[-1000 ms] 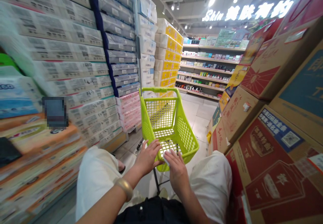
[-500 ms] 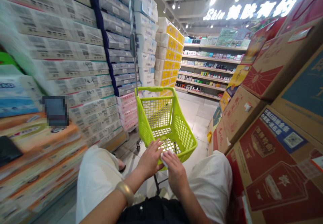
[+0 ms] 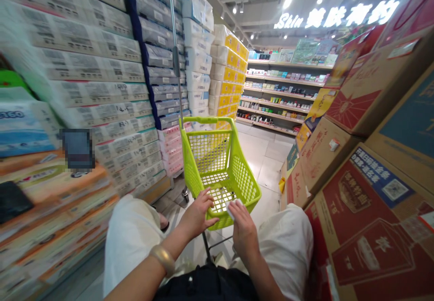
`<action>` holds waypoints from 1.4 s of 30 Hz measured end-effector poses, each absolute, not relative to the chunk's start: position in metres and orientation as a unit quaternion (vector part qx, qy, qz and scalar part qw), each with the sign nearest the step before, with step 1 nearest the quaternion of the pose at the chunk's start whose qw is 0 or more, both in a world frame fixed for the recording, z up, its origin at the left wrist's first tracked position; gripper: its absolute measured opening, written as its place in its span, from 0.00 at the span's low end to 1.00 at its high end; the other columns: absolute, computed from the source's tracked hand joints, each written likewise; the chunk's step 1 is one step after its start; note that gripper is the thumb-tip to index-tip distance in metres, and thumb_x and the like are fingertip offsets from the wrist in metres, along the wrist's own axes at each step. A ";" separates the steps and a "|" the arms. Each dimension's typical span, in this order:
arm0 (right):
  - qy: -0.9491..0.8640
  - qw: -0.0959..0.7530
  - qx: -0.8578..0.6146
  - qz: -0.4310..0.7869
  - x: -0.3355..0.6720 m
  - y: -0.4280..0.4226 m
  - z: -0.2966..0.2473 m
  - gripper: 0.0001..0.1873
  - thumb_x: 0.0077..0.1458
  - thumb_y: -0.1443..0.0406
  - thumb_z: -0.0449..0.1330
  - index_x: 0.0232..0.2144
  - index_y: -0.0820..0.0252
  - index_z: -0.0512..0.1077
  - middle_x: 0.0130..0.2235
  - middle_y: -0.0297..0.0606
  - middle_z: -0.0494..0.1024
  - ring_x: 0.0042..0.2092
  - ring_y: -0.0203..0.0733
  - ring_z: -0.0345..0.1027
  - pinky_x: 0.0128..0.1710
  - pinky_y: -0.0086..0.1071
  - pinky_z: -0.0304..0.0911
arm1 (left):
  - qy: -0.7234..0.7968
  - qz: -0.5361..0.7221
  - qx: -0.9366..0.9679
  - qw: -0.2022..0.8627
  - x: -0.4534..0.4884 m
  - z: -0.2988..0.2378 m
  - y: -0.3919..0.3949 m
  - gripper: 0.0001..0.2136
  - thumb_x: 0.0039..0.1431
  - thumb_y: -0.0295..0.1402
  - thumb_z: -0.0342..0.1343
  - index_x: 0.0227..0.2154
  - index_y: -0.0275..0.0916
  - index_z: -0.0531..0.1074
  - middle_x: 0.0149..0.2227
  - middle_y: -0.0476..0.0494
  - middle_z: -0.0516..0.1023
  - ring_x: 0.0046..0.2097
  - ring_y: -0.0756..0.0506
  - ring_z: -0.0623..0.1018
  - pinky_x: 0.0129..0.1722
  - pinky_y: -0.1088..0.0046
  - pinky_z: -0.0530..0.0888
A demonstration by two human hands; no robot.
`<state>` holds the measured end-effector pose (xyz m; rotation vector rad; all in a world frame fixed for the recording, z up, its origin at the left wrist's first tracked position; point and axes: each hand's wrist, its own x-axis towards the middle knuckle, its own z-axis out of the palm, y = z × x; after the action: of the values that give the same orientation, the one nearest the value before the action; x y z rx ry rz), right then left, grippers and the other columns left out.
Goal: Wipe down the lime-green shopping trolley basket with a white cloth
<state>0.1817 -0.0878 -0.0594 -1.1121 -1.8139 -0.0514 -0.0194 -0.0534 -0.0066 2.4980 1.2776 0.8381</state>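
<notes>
In front of my knees stands a lime-green shopping cart basket (image 3: 249,174) with a lattice of holes in its walls. My left hand (image 3: 197,214) is at the basket's near left edge, thumb and fingers apart, holding nothing; whether it touches the rim I cannot tell. By the near right edge, my right hand (image 3: 244,228) presses its fingers over a folded white wipe or tissue (image 3: 231,209). Most of that white piece is hidden under the fingers. The two hands are apart.
Stacked paper packs (image 3: 111,84) rise on the left, with orange packs (image 3: 68,197) closer in. Cardboard boxes (image 3: 359,210) line the right side. Beyond the pale tiled floor (image 3: 261,147) are shelves of small goods (image 3: 278,91). A thin metal pole (image 3: 172,25) stands at the cart's left.
My right hand has moved right with the white wipe, away from my left hand. My left hand has drawn slightly left, its fingers lifting. The basket has shifted slightly left.
</notes>
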 end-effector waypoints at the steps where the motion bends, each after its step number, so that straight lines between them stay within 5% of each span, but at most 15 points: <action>1: -0.718 0.502 -0.481 -0.033 0.189 -0.084 -0.060 0.26 0.58 0.76 0.46 0.53 0.57 0.73 0.53 0.43 0.78 0.60 0.47 0.67 0.59 0.50 0.65 | 0.436 0.287 0.846 0.109 -0.022 -0.007 -0.054 0.12 0.45 0.28 0.68 0.31 0.39 0.71 0.45 0.40 0.76 0.64 0.33 0.64 0.63 0.48 0.66; 5: -0.649 0.539 -0.534 -0.054 0.202 -0.077 -0.060 0.26 0.58 0.76 0.45 0.51 0.60 0.75 0.51 0.46 0.79 0.60 0.48 0.67 0.59 0.51 0.65 | 0.449 0.295 0.837 0.104 -0.028 -0.010 -0.055 0.12 0.45 0.28 0.68 0.28 0.39 0.68 0.45 0.41 0.76 0.64 0.33 0.64 0.63 0.48 0.66; 12: -0.795 0.465 -0.390 0.000 0.159 -0.092 -0.056 0.28 0.58 0.76 0.48 0.56 0.53 0.71 0.54 0.40 0.77 0.61 0.44 0.66 0.59 0.46 0.65 | 0.452 0.299 0.838 0.064 -0.027 -0.014 -0.059 0.10 0.46 0.29 0.67 0.27 0.39 0.68 0.46 0.39 0.74 0.64 0.32 0.63 0.62 0.49 0.67; 20: -0.643 0.537 -0.544 -0.044 0.210 -0.071 -0.061 0.24 0.59 0.74 0.46 0.50 0.60 0.75 0.52 0.47 0.78 0.59 0.51 0.67 0.59 0.54 0.63 | 0.438 0.328 0.835 0.053 -0.024 -0.023 -0.063 0.13 0.43 0.28 0.68 0.26 0.39 0.67 0.43 0.40 0.74 0.62 0.30 0.65 0.60 0.46 0.69; 26: -0.778 0.471 -0.416 0.001 0.170 -0.087 -0.061 0.26 0.59 0.75 0.48 0.54 0.53 0.72 0.55 0.39 0.76 0.61 0.45 0.65 0.61 0.47 0.63 | 0.424 0.352 0.833 0.050 -0.021 -0.026 -0.069 0.12 0.44 0.27 0.67 0.27 0.40 0.68 0.42 0.41 0.74 0.62 0.31 0.66 0.60 0.45 0.69; 33: -0.648 0.553 -0.521 -0.042 0.216 -0.069 -0.063 0.24 0.60 0.74 0.46 0.51 0.59 0.75 0.51 0.46 0.79 0.60 0.50 0.67 0.60 0.54 0.62 | 0.430 0.348 0.831 0.058 -0.023 -0.026 -0.072 0.11 0.45 0.28 0.66 0.28 0.39 0.68 0.43 0.40 0.74 0.62 0.30 0.65 0.60 0.43 0.67; 42: -0.754 0.496 -0.431 0.003 0.184 -0.085 -0.060 0.26 0.60 0.76 0.47 0.54 0.53 0.72 0.54 0.39 0.77 0.61 0.45 0.66 0.60 0.48 0.64 | 0.425 0.354 0.832 0.052 -0.025 -0.027 -0.073 0.11 0.45 0.27 0.66 0.27 0.40 0.67 0.43 0.40 0.73 0.62 0.31 0.65 0.60 0.46 0.69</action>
<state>0.1836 -0.0853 -0.0600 -1.0431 -1.8259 0.0070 -0.0253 -0.0726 -0.0268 2.5294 1.2921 1.0769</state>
